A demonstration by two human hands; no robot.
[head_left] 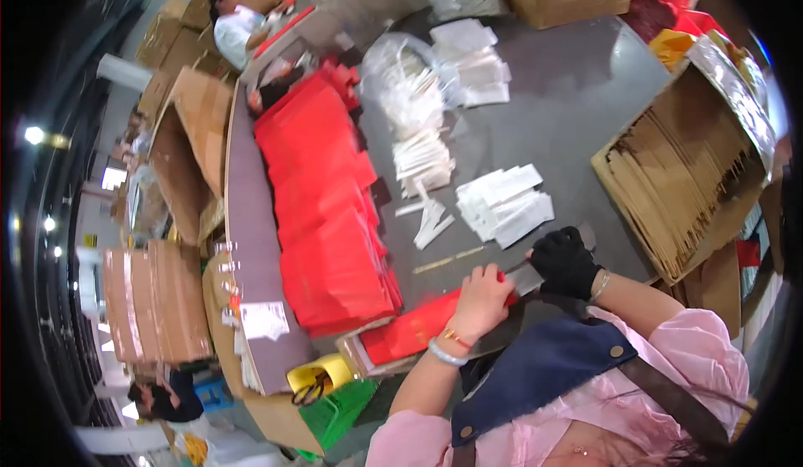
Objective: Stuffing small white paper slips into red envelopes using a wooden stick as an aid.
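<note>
My bare left hand (483,301), wearing a red band and a pale bangle, has its fingers bent over the right end of a flat red packet (410,329). This packet lies along the table's near edge on a brown cardboard piece (355,357). In a black fingerless glove, my right hand (565,265) is curled at the end of a grey, shiny strip (525,279) beside the packet; what its fingers hold is hidden. Just beyond both hands sits a loose pile of white paper slips (504,205). A long stack of red packets (322,208) lies to the left.
An open carton of upright brown cardboard sheets (677,170) stands at right. More white slips and a clear plastic bag (401,70) lie farther back on the dark table (569,91). A yellow holder with scissors (322,377) hangs near the front left corner. Co-workers are at left.
</note>
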